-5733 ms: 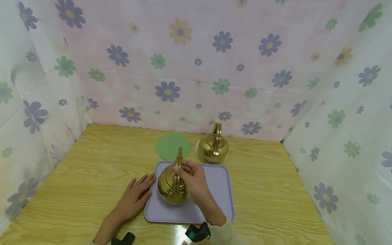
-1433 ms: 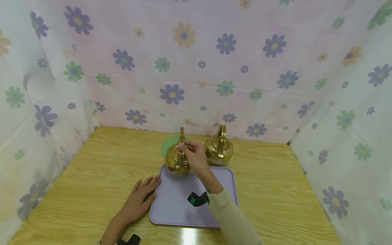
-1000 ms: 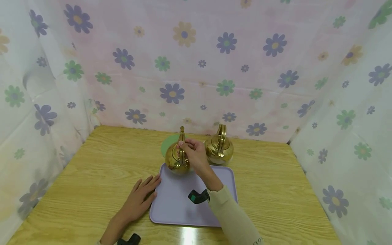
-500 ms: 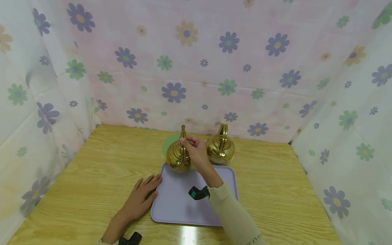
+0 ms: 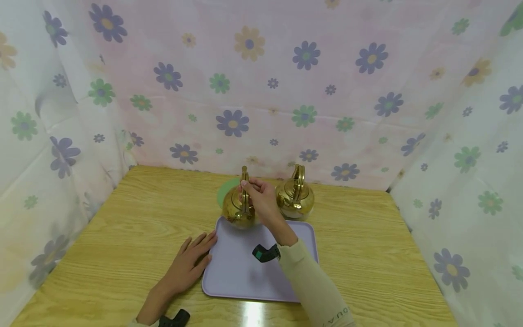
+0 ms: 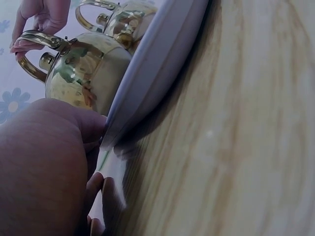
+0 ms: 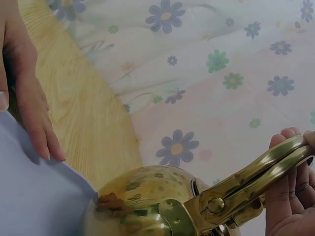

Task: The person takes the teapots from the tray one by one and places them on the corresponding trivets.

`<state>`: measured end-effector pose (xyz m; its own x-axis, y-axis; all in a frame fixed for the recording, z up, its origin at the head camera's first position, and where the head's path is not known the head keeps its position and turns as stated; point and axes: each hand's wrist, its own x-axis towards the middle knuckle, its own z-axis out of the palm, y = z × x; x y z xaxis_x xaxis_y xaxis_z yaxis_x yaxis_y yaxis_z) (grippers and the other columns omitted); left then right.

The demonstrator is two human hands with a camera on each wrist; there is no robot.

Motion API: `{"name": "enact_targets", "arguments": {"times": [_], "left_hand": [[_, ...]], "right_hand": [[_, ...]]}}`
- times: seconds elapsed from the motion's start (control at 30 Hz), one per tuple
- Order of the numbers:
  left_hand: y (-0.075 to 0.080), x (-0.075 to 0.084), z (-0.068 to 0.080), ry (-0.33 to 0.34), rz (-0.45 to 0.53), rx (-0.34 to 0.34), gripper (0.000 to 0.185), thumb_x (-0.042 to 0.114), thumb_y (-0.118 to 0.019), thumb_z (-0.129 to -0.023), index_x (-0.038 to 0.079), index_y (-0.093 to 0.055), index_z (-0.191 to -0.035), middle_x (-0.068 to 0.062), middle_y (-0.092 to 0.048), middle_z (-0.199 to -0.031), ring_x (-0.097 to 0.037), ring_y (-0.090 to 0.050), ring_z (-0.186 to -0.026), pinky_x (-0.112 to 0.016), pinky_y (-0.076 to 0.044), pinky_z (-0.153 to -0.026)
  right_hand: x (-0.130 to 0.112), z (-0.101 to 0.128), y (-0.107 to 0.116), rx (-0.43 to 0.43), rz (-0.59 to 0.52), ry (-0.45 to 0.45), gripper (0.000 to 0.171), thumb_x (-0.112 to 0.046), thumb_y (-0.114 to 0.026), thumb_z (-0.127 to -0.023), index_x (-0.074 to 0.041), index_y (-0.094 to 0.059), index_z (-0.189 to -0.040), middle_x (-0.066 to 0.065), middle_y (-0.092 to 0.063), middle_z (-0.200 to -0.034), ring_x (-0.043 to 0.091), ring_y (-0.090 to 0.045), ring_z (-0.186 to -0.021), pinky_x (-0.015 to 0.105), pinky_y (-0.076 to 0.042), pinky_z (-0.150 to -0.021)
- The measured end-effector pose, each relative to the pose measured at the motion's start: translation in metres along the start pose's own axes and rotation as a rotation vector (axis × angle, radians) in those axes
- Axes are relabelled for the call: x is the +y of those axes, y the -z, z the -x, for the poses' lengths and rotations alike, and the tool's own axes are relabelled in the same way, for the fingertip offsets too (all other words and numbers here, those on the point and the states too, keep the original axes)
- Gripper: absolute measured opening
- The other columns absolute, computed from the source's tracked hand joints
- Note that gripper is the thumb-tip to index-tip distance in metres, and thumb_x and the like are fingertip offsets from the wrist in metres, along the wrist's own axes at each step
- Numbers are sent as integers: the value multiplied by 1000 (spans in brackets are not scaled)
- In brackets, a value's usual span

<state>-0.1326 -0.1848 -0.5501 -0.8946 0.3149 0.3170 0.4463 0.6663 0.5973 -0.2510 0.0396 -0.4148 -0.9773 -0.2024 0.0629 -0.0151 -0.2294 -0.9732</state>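
Observation:
My right hand (image 5: 263, 200) grips the upright handle of a shiny golden kettle (image 5: 234, 213); in the right wrist view its fingers curl round the kettle handle (image 7: 261, 172). The kettle is at the back left of a lilac tray (image 5: 253, 277), in front of a green round mat (image 5: 224, 190) that it partly covers. Whether its base touches anything cannot be told. My left hand (image 5: 189, 262) lies with fingers stretched out at the tray's left edge, fingertips touching the rim. In the left wrist view the thumb (image 6: 91, 123) is against the tray's side.
A second golden kettle (image 5: 302, 206) stands just behind the tray, right of my right hand. The wooden table (image 5: 367, 254) is enclosed by flowered cloth (image 5: 265, 59) at the back and both sides. Dark wrist cameras sit on both wrists.
Earlier the held kettle was over the tray's left half; my right hand has moved it away from me to the back edge. In the last second it barely moves. My left hand stays put.

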Motion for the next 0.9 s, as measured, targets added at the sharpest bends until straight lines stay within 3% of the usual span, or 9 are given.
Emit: {"name": "enact_targets", "arguments": {"times": [0.27,0.9], "left_hand": [[-1,0,0,-10,0,2,47,18,-58,-103,7,-53,-148,-8,-47,-157,-44,-39,-145,-70,-16,-114],[2,2,0,2,10,-6,47,15,-58,-103,5,-52,-149,-9,-47,-157,-45,-38,-145,-71,-15,-114]], "right_hand": [[-1,-4,-2,-16,25,9,22,-13,-59,-104,7,-66,-112,-2,-73,-83,12,-68,-68,22,-56,-59],[-1,-15,-2,-29,36,23,20,-13,-58,-105,5,-66,-109,-3,-72,-81,11,-67,-66,24,-55,-58]]}}
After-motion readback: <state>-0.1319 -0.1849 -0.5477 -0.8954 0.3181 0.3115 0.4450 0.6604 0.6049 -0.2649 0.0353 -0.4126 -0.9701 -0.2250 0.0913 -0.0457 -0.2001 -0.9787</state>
